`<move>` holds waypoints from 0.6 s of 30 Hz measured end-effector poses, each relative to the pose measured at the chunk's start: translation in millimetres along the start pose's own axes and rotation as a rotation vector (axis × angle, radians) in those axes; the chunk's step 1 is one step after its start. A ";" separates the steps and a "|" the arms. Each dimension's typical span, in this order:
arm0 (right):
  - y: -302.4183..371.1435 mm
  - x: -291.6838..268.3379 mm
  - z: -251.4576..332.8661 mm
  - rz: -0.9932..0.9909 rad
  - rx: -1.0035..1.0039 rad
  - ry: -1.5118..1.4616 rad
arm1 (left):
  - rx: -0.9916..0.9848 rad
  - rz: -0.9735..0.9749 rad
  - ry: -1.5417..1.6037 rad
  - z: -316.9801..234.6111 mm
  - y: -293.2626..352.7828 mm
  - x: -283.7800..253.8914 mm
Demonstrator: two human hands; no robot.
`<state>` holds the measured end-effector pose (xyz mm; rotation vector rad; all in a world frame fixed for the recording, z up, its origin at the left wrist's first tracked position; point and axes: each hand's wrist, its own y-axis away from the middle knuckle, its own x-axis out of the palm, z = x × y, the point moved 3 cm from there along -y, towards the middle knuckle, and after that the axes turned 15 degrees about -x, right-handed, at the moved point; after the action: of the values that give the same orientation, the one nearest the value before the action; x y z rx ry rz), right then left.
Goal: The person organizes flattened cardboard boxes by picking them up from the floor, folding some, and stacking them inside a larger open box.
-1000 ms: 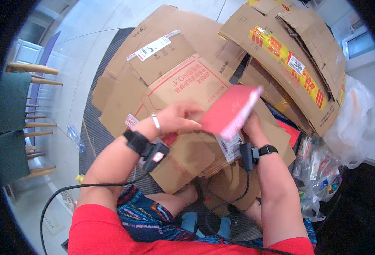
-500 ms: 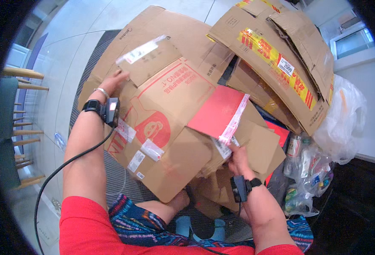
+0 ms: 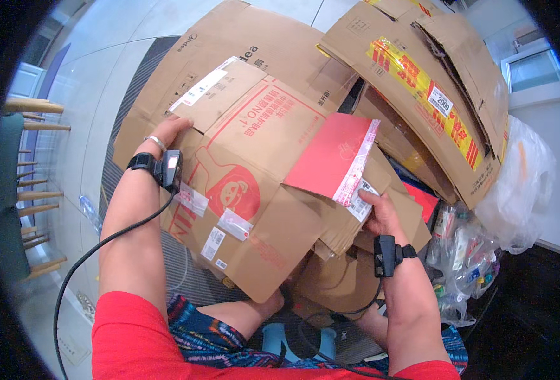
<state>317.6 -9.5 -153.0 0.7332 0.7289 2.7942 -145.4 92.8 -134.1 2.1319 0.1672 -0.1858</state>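
Observation:
A large flattened cardboard box with red print and white labels lies tilted in front of me. My left hand grips its left edge, beside a folded flap. My right hand is closed on the right edge of a bundle of folded cardboard. The thumb lies next to a white label. A red cardboard panel with a pink-and-white tape strip rests over the bundle. The fingertips of my right hand are partly hidden.
Behind lies a wider brown cardboard sheet. Big flattened boxes with yellow-and-red tape lean at the far right. Clear plastic bags of bottles stand below them. Wooden chair legs are at left, and a ribbed grey mat lies underneath.
My right hand has moved up and right along the bundle's edge. The printed box and red panel have shifted slightly right. My left hand keeps its grip.

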 end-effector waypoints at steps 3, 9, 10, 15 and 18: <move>-9.0 -7.0 1.5 -0.040 0.028 -0.028 | 0.125 0.076 -0.049 1.6 8.0 2.7; -9.9 -2.6 17.2 0.002 -0.057 0.110 | 0.304 -0.446 -1.436 -53.5 103.6 -1.5; -8.6 -0.8 22.5 0.001 -0.125 0.250 | 0.314 -0.445 -1.436 -69.6 128.5 14.9; 23.5 23.7 40.3 -0.091 -0.388 0.406 | 0.644 -0.201 -1.080 -45.2 178.1 129.1; 45.2 50.0 54.5 -0.053 -0.508 0.380 | 0.838 -0.176 -1.317 -8.2 196.0 206.1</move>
<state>300.0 -12.4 -68.2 0.0924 0.0569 2.9054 94.6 4.5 -9.3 2.2841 -0.5940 -1.9417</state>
